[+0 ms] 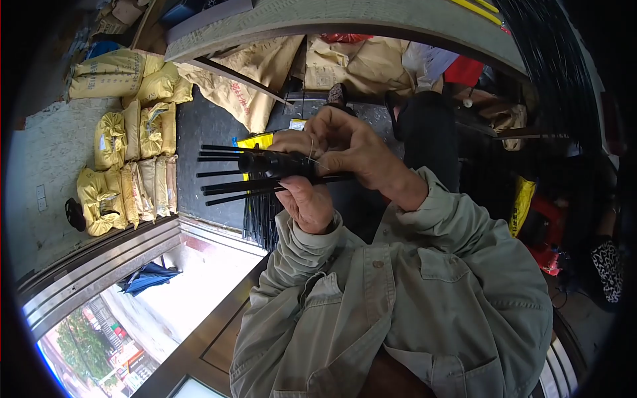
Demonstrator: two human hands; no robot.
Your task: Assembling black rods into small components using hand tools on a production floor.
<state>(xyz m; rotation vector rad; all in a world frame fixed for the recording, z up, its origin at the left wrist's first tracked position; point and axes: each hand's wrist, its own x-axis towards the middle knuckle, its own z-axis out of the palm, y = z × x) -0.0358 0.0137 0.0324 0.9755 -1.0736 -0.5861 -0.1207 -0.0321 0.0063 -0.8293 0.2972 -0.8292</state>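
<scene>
My left hand [310, 207] wraps round a black cylindrical hub [282, 164], its thumb on the near side and its fingers on the far side. Several thin black rods [222, 190] fan out from the hub toward the left. Just right of the hub, my right hand [358, 147] is closed in a pinch on a thin pale wire [312, 147] that crosses the hub's right end. Part of the rods runs on beneath my right hand, where the fingers hide it.
Yellow stuffed sacks [133, 159] stack along the left wall. A bundle of black rods [260, 215] hangs below my left hand, more black strands [554, 66] at upper right. A bench edge [345, 28] spans the far side; a blue umbrella [149, 277] lies by the doorway.
</scene>
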